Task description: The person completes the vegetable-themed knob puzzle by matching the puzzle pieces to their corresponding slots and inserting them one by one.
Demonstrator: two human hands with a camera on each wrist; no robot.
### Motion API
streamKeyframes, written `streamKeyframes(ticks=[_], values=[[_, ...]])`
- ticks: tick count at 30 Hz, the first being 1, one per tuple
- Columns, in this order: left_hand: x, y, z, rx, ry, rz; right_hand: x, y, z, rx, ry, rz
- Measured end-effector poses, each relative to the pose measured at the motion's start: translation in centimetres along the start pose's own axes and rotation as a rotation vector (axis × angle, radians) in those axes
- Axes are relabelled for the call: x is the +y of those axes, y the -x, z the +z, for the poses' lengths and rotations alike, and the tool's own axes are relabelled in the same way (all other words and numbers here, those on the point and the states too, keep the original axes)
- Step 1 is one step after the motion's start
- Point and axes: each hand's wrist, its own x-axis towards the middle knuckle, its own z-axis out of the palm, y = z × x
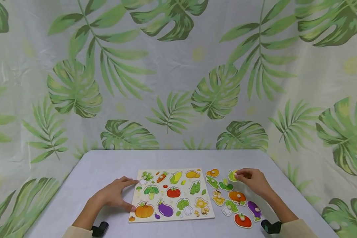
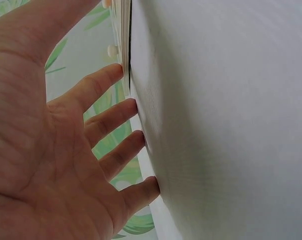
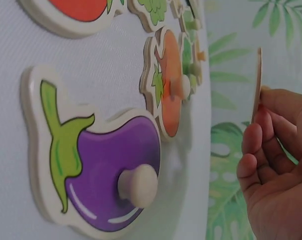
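A wooden vegetable puzzle board (image 1: 178, 195) lies flat on the table, with printed vegetable pictures across it. My left hand (image 1: 114, 195) rests at the board's left side, thumb at the lower left corner and forefinger at the upper left edge. In the left wrist view the fingers (image 2: 111, 117) of that hand are spread and fairly straight. To the board's right, my right hand (image 1: 254, 180) pinches a corn puzzle piece (image 1: 232, 175). The right wrist view shows this piece (image 3: 257, 85) edge-on, raised off the table; its knob is hidden by the fingers.
Several knobbed pieces lie right of the board, among them an eggplant (image 1: 254, 210), a tomato (image 1: 242, 220), a pumpkin (image 1: 236, 197), a mushroom (image 1: 218, 198) and a broccoli (image 1: 226, 185). A leaf-patterned curtain (image 1: 178, 82) hangs behind the white table (image 1: 113, 162).
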Motion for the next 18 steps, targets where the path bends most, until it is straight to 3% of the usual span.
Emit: streamKeyframes(ticks=[18], values=[[-0.1, 0.0, 0.1, -0.001, 0.002, -0.012, -2.6, -1.5, 2.1, 0.01, -0.005, -0.045]])
